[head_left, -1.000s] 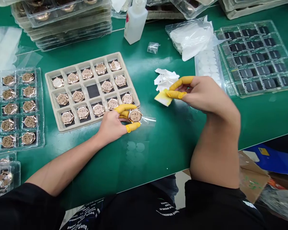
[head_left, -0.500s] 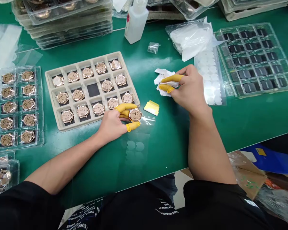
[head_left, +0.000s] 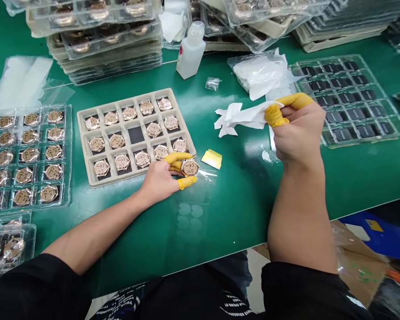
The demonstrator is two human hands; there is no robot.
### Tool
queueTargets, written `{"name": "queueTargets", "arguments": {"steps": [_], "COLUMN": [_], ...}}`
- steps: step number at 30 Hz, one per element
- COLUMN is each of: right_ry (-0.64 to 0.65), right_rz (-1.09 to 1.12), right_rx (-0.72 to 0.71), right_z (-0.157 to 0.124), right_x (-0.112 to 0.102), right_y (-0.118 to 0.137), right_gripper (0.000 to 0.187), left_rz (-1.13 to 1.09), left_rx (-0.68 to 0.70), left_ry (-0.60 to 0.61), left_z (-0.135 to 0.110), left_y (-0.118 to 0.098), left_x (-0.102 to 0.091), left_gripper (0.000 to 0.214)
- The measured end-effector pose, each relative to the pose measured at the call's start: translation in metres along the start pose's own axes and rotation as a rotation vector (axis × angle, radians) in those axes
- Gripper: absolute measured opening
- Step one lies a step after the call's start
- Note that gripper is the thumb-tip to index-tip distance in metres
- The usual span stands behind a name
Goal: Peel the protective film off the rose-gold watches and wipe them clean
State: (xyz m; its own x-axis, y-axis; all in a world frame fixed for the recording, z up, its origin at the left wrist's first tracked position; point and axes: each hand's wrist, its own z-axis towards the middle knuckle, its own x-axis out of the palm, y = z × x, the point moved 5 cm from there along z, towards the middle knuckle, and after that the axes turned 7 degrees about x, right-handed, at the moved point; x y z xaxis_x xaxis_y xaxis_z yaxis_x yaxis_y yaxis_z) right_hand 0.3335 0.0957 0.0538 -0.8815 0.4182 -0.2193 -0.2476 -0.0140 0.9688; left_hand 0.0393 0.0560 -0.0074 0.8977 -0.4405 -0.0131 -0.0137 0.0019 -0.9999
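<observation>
In yellow finger cots, my left hand grips a rose-gold watch case by its edges, its printed back facing up. It hovers at the near right corner of a beige tray of similar cases, one pocket of which shows only black lining. My right hand, also in yellow finger cots, pinches the end of a white wipe. The wipe stretches left to a crumpled part over the green table. A small yellow-and-white folded piece lies right of the watch case.
Clear trays of watch cases stand at left, with stacked trays behind. A white bottle, a bag of wipes and a clear tray of black pieces lie farther back. Clear film with round stickers lies in front.
My right hand has moved right, drawing the wipe out into a long strip. My left hand still holds the watch case by the tray. The whole view has shifted slightly.
</observation>
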Motion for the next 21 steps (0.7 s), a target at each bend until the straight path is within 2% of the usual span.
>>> {"name": "queueTargets", "arguments": {"steps": [2, 5, 7, 11, 14, 17, 21], "right_ry": [0.025, 0.058, 0.1, 0.251, 0.243, 0.161, 0.088], "right_rz": [-0.004, -0.105, -0.241, -0.563, -0.654, -0.668, -0.655], "right_rx": [0.015, 0.074, 0.148, 0.329, 0.385, 0.269, -0.059], "right_z": [0.001, 0.001, 0.0, -0.007, -0.01, -0.007, -0.004], "right_x": [0.004, 0.007, 0.006, 0.003, 0.0, 0.002, 0.013], "right_y": [-0.001, -0.006, -0.01, -0.014, -0.013, -0.01, -0.01], "right_gripper": [0.036, 0.028, 0.025, 0.039, 0.032, 0.03, 0.038], "left_rz": [-0.003, 0.009, 0.014, 0.012, 0.012, 0.013, 0.014], "left_rx": [0.0, -0.003, -0.008, -0.015, -0.015, -0.015, -0.013], "left_ry": [0.003, 0.004, 0.002, -0.001, 0.003, 0.005, 0.0], "left_z": [0.0, 0.0, 0.0, 0.0, 0.0, -0.001, -0.001], "left_y": [-0.001, -0.003, -0.004, -0.004, -0.003, -0.003, -0.002], "left_x": [0.0, 0.0, 0.0, 0.0, 0.0, 0.0, 0.0], "left_gripper": [0.057, 0.056, 0.056, 0.056, 0.056, 0.056, 0.056]}}
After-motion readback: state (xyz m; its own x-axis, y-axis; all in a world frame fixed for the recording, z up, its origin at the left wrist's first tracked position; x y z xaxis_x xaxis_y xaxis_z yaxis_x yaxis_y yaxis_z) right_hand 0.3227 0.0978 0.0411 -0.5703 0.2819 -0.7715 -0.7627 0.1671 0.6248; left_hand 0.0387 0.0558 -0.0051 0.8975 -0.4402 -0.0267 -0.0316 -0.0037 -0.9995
